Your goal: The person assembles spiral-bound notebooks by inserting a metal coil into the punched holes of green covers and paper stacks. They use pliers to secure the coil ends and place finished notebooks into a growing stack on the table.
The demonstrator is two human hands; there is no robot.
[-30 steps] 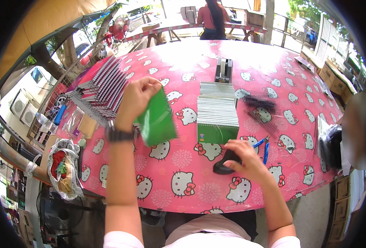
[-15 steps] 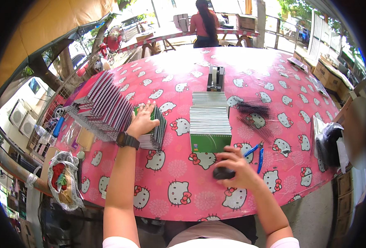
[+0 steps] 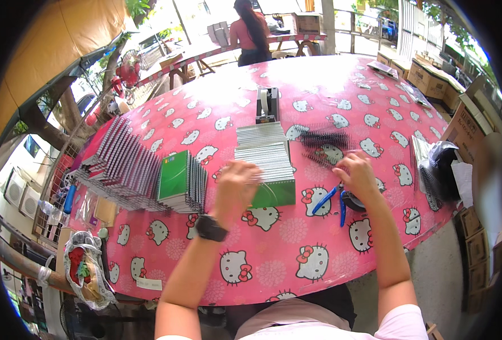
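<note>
My left hand [image 3: 235, 190], smeared by motion, is at the left side of a stack of loose page blocks [image 3: 265, 164] with a green cover in front; its fingers are too blurred to read. My right hand [image 3: 357, 174] is at the near edge of a pile of black spiral binding coils [image 3: 323, 139], fingertips drawn together; what they pinch, if anything, is too small to make out. Blue-handled pliers [image 3: 325, 199] lie just below it. A dark rounded object [image 3: 353, 202] rests under my right wrist. Left of my left hand stand green spiral notebooks [image 3: 174, 175].
Tall stacks of spiral notebooks with magenta covers [image 3: 118, 164] fill the table's left. A black tape dispenser [image 3: 267, 105] stands behind the page blocks. Black coils and plastic bags [image 3: 440, 170] lie at the right edge. A person [image 3: 251, 34] is at another table behind.
My left hand has left the green notebooks and moved right to the page blocks. My right hand has let go of the dark rounded object beside the pliers and reached up to the coils.
</note>
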